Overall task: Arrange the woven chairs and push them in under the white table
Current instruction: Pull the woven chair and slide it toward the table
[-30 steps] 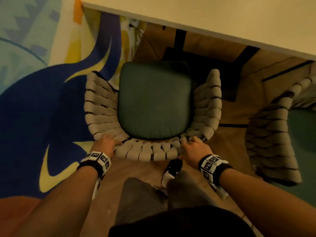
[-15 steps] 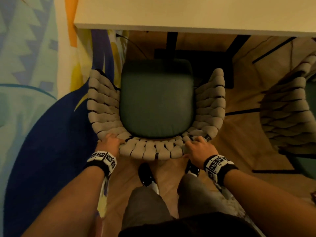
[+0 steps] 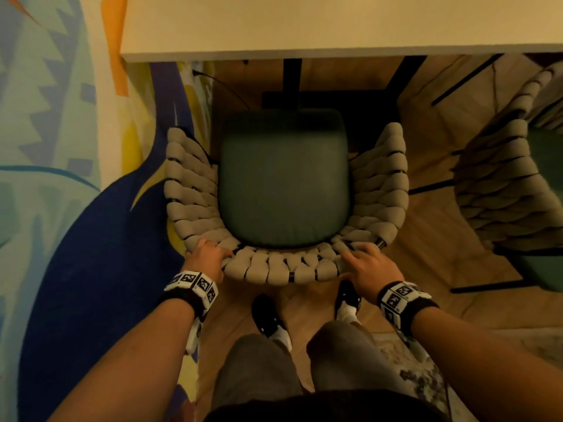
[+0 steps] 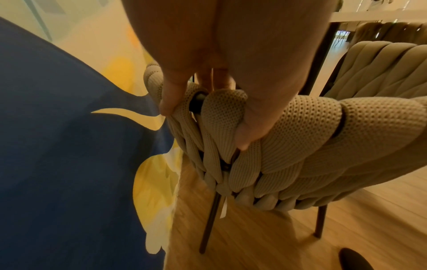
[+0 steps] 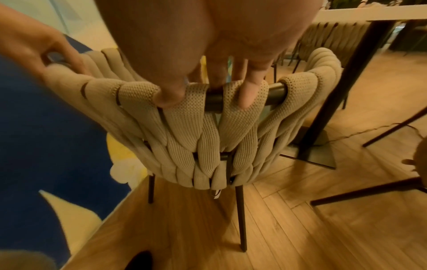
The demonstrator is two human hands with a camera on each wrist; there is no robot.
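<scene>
A woven chair (image 3: 195,190) with a beige knitted back and a green seat cushion (image 3: 283,181) faces the white table (image 3: 304,25). The seat's front edge lies a little short of the tabletop's edge. My left hand (image 3: 207,254) grips the left of the top rail, thumb and fingers wrapped over the woven chair back (image 4: 300,146). My right hand (image 3: 368,263) holds the right of the rail, its thumb (image 5: 171,96) on the near side and fingers draped over the dark bar (image 5: 276,90). A second woven chair (image 3: 499,190) stands to the right.
The table's black legs (image 3: 292,83) and base stand just ahead of the seat. A colourful rug (image 3: 91,239) covers the floor on the left, its edge under the chair's left side. A thin cable (image 5: 369,131) runs over the wood floor. My feet (image 3: 268,318) are right behind the chair.
The chair has slid forward toward the table and now sits square to its edge. I have stepped up behind it. The right hand's fingers look more spread.
</scene>
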